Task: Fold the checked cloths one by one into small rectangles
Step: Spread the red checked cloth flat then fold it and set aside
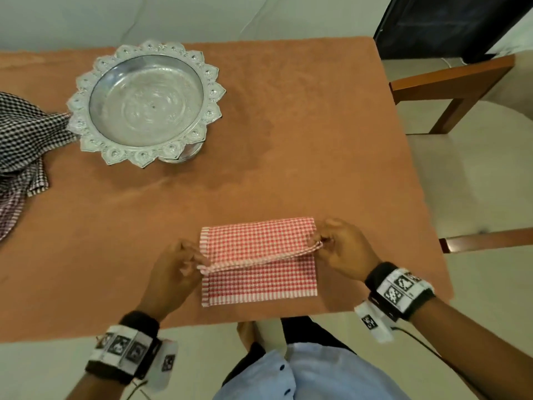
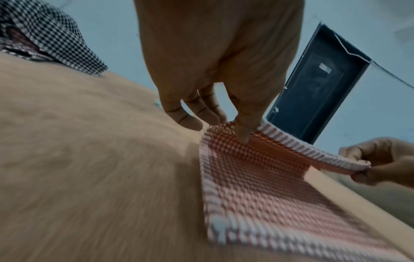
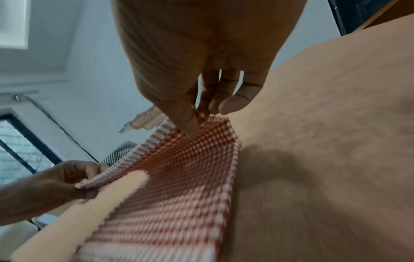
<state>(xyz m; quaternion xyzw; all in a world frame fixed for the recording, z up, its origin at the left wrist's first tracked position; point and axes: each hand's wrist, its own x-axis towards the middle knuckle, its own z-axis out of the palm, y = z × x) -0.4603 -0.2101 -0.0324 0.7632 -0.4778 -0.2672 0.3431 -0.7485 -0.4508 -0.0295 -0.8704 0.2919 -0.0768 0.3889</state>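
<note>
A red and white checked cloth (image 1: 259, 261) lies near the front edge of the table, partly folded, with its upper layer raised above the lower one. My left hand (image 1: 199, 265) pinches the left corner of that raised edge, and my right hand (image 1: 317, 243) pinches the right corner. In the left wrist view the thumb (image 2: 243, 134) presses the cloth (image 2: 257, 186) from below, and the right hand (image 2: 367, 170) shows at the far end. The right wrist view shows my right hand (image 3: 192, 127) holding the striped border of the cloth (image 3: 179, 203).
An ornate silver pedestal tray (image 1: 75, 105) stands at the back left of the brown table (image 1: 288, 125). A heap of black and dark red checked cloths (image 1: 20, 145) lies at the left edge. A wooden chair (image 1: 450, 82) stands at the right.
</note>
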